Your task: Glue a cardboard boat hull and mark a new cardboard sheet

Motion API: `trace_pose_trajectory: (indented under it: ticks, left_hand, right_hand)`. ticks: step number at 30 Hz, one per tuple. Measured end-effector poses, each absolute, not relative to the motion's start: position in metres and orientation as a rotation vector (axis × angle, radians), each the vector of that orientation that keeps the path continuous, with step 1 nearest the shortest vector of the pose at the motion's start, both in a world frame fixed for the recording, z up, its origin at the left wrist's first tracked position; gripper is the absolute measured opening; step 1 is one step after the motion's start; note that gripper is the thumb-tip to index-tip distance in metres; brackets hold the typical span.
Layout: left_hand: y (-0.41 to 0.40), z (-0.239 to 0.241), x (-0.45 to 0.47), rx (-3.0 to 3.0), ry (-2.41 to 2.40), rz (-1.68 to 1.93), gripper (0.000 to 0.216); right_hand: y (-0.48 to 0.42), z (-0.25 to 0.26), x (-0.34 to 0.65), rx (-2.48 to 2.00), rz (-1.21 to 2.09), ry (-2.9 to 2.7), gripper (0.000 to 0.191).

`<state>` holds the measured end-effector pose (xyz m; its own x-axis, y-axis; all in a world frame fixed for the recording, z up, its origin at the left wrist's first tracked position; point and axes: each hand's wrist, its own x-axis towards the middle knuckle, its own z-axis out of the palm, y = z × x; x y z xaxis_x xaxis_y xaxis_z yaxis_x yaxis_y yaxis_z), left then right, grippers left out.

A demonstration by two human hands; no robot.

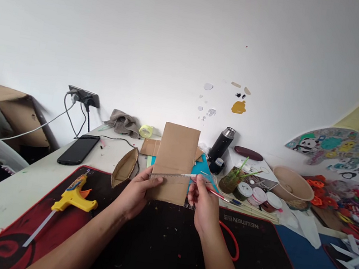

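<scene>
My left hand (137, 191) is closed on the lower left edge of a tall brown cardboard piece (176, 152), held upright above the black desk mat (163, 251). Its thumb presses a clear ruler (175, 176) across the cardboard. My right hand (202, 202) is closed in a pinch on a thin red pen (220, 197), its tip near the ruler's right end at the cardboard's right edge.
A yellow glue gun (75, 195) lies at the mat's left. A curved cardboard shape (125, 166), a black phone (78, 149), a black flask (222, 144), paint jars (252, 193), a brush jar (231, 180), a beige bowl (291, 184) and a red loop (232, 242) surround the work spot.
</scene>
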<state>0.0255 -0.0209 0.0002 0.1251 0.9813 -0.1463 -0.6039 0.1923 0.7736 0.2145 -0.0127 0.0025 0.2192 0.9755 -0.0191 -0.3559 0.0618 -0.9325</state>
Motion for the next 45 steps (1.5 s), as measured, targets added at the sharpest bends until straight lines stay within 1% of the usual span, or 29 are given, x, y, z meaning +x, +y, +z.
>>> trace_pose_trajectory:
  ticks: [5, 12, 18, 23, 27, 30, 32, 36, 38, 40, 42, 45]
  left_hand:
    - [-0.021, 0.000, 0.025, 0.650, 0.763, 1.228, 0.069]
    - [-0.023, 0.005, 0.025, 0.650, 0.772, 1.220, 0.080]
    - [-0.021, -0.002, 0.023, 0.652, 0.770, 1.230, 0.071]
    - [-0.022, 0.001, 0.023, 0.676, 0.736, 1.219, 0.068]
    - [-0.024, 0.006, 0.024, 0.744, 0.690, 1.207, 0.072]
    - [-0.023, 0.006, 0.024, 0.775, 0.675, 1.202, 0.073]
    - [-0.021, 0.005, 0.024, 0.766, 0.711, 1.230, 0.071]
    - [-0.016, 0.006, 0.021, 0.764, 0.829, 1.424, 0.065]
    - [-0.016, 0.009, 0.017, 0.818, 0.910, 1.436, 0.063]
    - [-0.020, 0.012, 0.009, 0.953, 1.020, 1.326, 0.062]
    - [-0.025, 0.014, -0.001, 1.148, 1.113, 1.114, 0.059]
    - [-0.032, 0.015, -0.020, 1.395, 1.132, 0.814, 0.061]
  right_hand:
    - [-0.012, 0.002, 0.214, -1.028, 1.190, -0.788, 0.062]
    - [-0.014, 0.005, 0.213, -1.042, 1.195, -0.793, 0.063]
    - [-0.014, 0.004, 0.213, -1.056, 1.200, -0.759, 0.060]
    - [-0.013, 0.003, 0.214, -1.070, 1.194, -0.755, 0.060]
    - [-0.013, 0.004, 0.214, -1.071, 1.181, -0.739, 0.063]
    - [-0.013, 0.006, 0.217, -1.035, 1.140, -0.714, 0.060]
    - [-0.012, 0.009, 0.221, -1.004, 1.108, -0.672, 0.058]
    - [-0.007, 0.015, 0.235, -0.948, 1.097, -0.544, 0.058]
    - [-0.004, 0.016, 0.242, -0.920, 1.101, -0.502, 0.057]
    - [-0.002, 0.017, 0.247, -0.896, 1.107, -0.485, 0.056]
    - [0.000, 0.016, 0.250, -0.889, 1.113, -0.481, 0.055]
    - [0.001, 0.016, 0.252, -0.905, 1.115, -0.482, 0.051]
